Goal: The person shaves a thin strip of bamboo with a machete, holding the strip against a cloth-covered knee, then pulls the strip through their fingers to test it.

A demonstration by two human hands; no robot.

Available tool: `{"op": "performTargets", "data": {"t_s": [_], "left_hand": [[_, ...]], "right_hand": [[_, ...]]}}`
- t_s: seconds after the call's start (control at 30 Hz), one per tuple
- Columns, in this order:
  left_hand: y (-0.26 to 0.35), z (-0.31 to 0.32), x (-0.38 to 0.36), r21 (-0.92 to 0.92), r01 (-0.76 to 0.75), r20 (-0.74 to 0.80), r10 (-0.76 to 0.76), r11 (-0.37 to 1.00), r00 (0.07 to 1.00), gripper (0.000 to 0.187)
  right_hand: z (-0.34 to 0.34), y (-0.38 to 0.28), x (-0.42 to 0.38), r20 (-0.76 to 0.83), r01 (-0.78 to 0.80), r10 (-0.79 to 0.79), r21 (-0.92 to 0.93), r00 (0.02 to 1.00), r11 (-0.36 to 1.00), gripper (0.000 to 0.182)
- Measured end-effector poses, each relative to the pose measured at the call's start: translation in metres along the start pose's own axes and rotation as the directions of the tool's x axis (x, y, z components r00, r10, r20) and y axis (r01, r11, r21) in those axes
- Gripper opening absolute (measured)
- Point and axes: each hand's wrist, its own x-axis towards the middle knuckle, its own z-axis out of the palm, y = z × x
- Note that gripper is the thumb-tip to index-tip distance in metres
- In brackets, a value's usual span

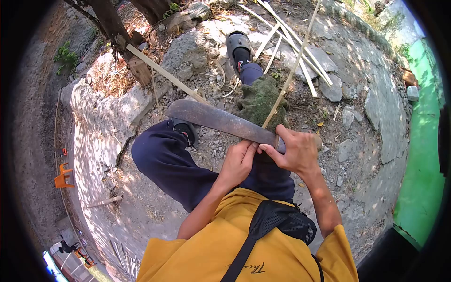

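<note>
A machete (216, 123) with a broad, dark, worn blade lies crosswise in front of me, its tip toward the left. My right hand (299, 151) is closed around its handle, thumb reaching toward my left hand. With pinched fingers, my left hand (238, 163) holds the near end of a thin bamboo strip (294, 66) just below the blade. The strip passes under the blade and runs away to the upper right; its held end is mostly hidden. Beneath the strip, a dark green cloth (263, 104) covers part of my leg.
Another bamboo strip (167, 74) slants from the tree trunk (112, 26) toward the blade. Several pale split strips (300, 49) lie on the rocky ground beyond my foot. An orange chair (64, 176) stands at far left; a green wall (418, 155) borders the right.
</note>
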Motion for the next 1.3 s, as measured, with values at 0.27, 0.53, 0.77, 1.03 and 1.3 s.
{"op": "performTargets", "data": {"t_s": [0.27, 0.53, 0.77, 1.03, 1.3], "left_hand": [[-0.020, -0.019, -0.049, 0.000, 0.090, 0.072, -0.090, 0.996, 0.993, 0.030], [-0.003, -0.021, -0.038, 0.023, 0.170, 0.046, -0.170, 0.985, 0.984, 0.030], [0.001, -0.007, -0.002, 0.005, 0.008, 0.037, -0.008, 1.000, 0.999, 0.033], [0.000, -0.020, -0.040, 0.045, 0.066, 0.064, -0.069, 0.997, 0.996, 0.033], [0.004, -0.037, -0.091, 0.006, 0.161, 0.069, -0.161, 0.987, 0.985, 0.031]], "right_hand": [[-0.002, 0.004, 0.007, -0.013, -0.058, 0.058, 0.000, 0.998, 0.998, 0.055], [-0.002, 0.002, 0.005, -0.035, -0.022, 0.023, 0.014, 0.999, 1.000, 0.055], [-0.001, 0.000, 0.003, 0.012, -0.038, 0.038, -0.015, 0.999, 0.999, 0.054], [-0.001, 0.001, 0.006, -0.032, -0.047, 0.046, -0.020, 0.998, 0.999, 0.056], [-0.004, -0.004, 0.007, -0.002, -0.055, 0.055, -0.048, 0.998, 0.997, 0.055]]}}
